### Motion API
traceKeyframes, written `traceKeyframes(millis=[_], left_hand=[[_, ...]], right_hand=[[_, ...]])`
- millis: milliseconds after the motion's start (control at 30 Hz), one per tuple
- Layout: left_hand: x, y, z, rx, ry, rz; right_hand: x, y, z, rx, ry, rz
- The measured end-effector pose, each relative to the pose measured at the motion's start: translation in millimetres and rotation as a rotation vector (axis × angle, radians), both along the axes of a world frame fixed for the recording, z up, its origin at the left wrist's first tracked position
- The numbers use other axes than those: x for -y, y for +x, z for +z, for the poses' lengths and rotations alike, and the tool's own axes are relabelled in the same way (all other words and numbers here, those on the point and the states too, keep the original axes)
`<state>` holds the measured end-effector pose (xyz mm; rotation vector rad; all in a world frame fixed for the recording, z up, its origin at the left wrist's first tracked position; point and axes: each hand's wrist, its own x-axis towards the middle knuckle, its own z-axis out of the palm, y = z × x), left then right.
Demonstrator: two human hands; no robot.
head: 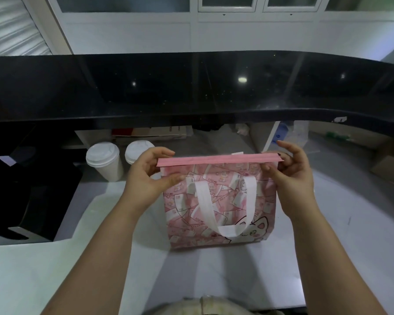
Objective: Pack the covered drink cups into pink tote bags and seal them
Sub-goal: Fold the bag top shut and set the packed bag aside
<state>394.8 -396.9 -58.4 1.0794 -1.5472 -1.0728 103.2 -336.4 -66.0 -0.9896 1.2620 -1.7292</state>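
The left hand (150,172) and the right hand (289,165) each pinch one end of the pink tote bag (218,201) top. Two covered cups (105,160) stand just beside it.

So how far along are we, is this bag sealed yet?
Done: one pink tote bag stands on the table with its top strip flattened closed; its contents are hidden. In hand: the left hand and right hand pinch the strip's two ends. Left: a covered cup and a second covered cup stand behind the bag, unpacked.
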Motion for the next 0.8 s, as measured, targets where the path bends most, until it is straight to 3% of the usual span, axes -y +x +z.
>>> traceKeyframes(millis=[300,567,800], left_hand=[[-2,-16,-9,-0.071,-0.024,0.064],[2,-1,-5,-0.115,-0.003,-0.031],[7,8,-5,0.103,-0.137,-0.049]], right_hand=[[-5,0,0,0.065,-0.074,0.062],[-8,-6,2,-0.125,-0.072,0.084],[-9,-9,5,-0.417,-0.041,0.137]])
